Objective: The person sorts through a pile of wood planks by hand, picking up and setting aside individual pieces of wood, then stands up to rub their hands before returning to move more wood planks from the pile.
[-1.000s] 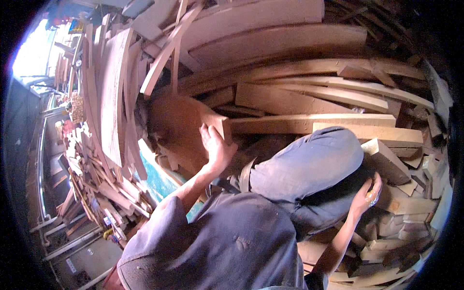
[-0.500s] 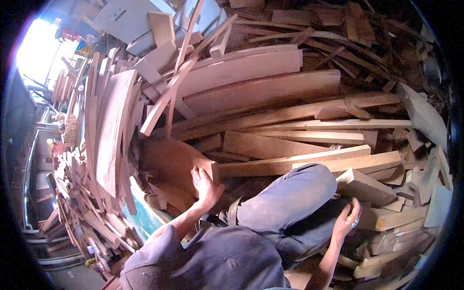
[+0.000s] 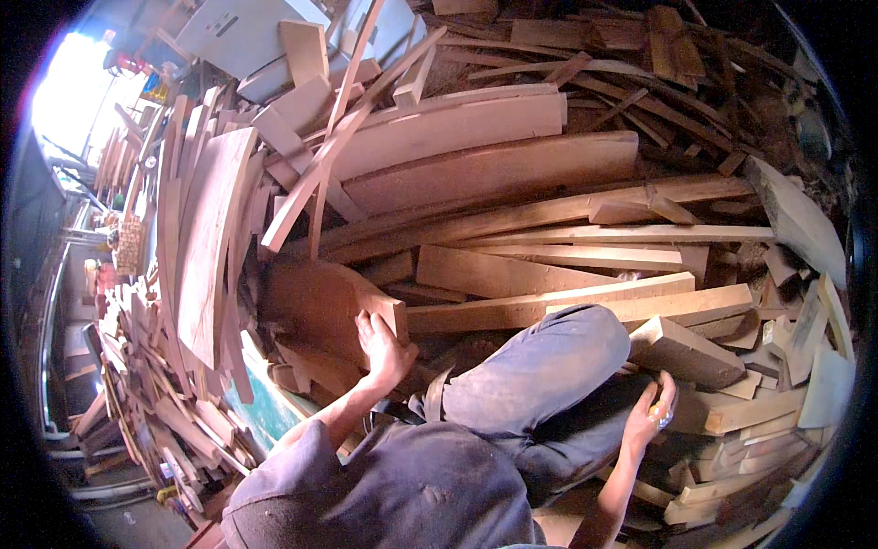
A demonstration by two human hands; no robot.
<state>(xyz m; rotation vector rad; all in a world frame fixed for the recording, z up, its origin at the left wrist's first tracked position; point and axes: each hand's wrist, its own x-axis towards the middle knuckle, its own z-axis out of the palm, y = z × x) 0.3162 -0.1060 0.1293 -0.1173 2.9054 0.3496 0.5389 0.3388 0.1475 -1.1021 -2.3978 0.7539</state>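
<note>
My left hand [image 3: 384, 352] rests against the end of a thick brown wooden board [image 3: 315, 297], its fingers stretched flat along the face. The far part of that board sinks into shadow. My right hand [image 3: 651, 412] hangs beside my bent leg with fingers apart and nothing visible in them; rings show on it. Close to the right hand lie a thick wood block [image 3: 686, 352] and a shorter sawn piece [image 3: 745, 412]. Just beyond my raised knee, long pale planks [image 3: 549, 302] run across the pile.
Long, wide boards [image 3: 485, 169] lie beyond the planks. Tall boards [image 3: 215, 242] lean at the left, beside many thin offcuts [image 3: 151, 393]. Two narrow sticks [image 3: 334, 151] cross at an angle. White panels [image 3: 242, 41] stand at the back left, and small scraps crowd the right side.
The whole view has shifted slightly. My left hand stays against the board's end, and my right hand stays beside my leg with its fingers a little differently posed.
</note>
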